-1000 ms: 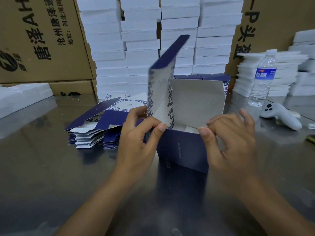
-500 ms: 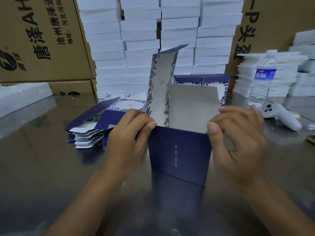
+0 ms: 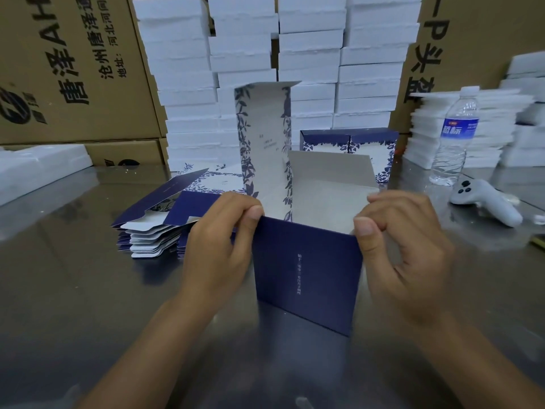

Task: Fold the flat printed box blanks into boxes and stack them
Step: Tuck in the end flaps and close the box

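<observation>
- The half-formed box point(image 3: 306, 267) stands on the metal table point(image 3: 73, 305) directly between the 2 hands, mouth up, its navy front panel facing the person.
- The left hand point(image 3: 218, 246) pinches the panel's top left corner, thumb on the near face and fingers curled over the rim.
- The right hand point(image 3: 404, 252) grips the top right corner the same way, so both hands are closed on the box.
- 1 tall printed flap point(image 3: 265, 137) rises from the box's far left side with its long axis upright. It stands just beyond the left hand's fingertips and well clear of the right hand.
- That flap probably has to come down across the open mouth next, and the left hand is the nearer one for it.
- 1 pile of flat blanks point(image 3: 159, 228) lies just outside the left hand; its sheets are too many to count.
- 2 finished boxes point(image 3: 348, 140) sit side by side beyond the right hand.
- Farther out past the right hand are 1 water bottle point(image 3: 455, 134) and 1 white controller point(image 3: 486, 202).
- 4 columns of white foam trays point(image 3: 312, 54) rise beyond both hands, in front of the brown cartons point(image 3: 73, 69).
</observation>
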Demonstrator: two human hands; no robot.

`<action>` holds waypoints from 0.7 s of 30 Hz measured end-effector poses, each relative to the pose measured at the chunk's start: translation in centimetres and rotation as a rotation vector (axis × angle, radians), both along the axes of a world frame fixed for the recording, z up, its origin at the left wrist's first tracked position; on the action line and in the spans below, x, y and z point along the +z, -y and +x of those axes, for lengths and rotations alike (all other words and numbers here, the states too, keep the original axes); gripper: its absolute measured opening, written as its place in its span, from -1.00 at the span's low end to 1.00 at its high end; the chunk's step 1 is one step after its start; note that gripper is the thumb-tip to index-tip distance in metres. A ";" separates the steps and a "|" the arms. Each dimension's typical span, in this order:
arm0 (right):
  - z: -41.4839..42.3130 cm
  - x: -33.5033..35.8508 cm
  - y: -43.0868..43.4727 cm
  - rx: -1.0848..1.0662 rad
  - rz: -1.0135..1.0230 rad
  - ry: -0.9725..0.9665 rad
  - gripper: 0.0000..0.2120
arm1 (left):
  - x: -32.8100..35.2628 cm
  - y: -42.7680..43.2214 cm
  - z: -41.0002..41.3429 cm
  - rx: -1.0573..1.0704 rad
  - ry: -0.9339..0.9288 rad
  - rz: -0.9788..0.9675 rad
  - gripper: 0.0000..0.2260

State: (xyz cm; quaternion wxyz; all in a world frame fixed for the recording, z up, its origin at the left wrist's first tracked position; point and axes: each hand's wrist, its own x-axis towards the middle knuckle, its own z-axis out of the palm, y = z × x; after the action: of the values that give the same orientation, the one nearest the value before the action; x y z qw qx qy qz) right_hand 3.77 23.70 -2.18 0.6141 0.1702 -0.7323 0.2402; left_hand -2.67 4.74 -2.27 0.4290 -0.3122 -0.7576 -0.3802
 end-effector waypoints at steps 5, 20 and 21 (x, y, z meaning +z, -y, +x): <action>0.3 0.1 0.0 0.077 -0.194 0.010 -0.84 | 0.0 0.0 0.4 -0.038 0.166 0.178 -0.69; -0.4 1.3 0.2 0.582 -0.898 0.772 -0.46 | 0.4 -0.2 0.1 -0.484 0.616 0.554 -0.75; -0.3 1.4 0.1 0.587 -0.866 0.792 -0.45 | 0.4 -0.3 0.2 -0.506 0.632 0.554 -0.75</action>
State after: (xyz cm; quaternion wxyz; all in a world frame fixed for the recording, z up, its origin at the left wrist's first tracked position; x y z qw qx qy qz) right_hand 3.48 23.58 -0.79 0.2201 -0.0010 -0.6630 0.7155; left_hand -2.52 5.04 -1.89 0.1392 -0.2300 -0.6214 -0.7359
